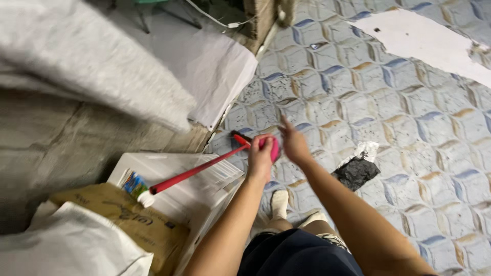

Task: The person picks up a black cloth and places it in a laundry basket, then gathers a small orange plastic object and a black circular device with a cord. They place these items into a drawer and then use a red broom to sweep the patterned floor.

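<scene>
My left hand (261, 157) is closed around the pink end (275, 148) of a red-handled cleaning tool (197, 171). Its thin red stick slants down to the left, and its white tip rests on a white box (174, 163). A small dark part (239, 136) shows on the floor just beyond the hand. My right hand (294, 144) hovers right beside the pink end, fingers apart and blurred; I cannot tell if it touches it. My feet in white socks (280, 203) stand on the patterned floor below.
A crumpled black plastic bag (356, 171) lies on the tiled floor at the right. White paper (424, 38) covers the floor at the far right. White sacks (76, 56), paper sheets (215, 71) and a brown cardboard piece (128, 220) crowd the left side.
</scene>
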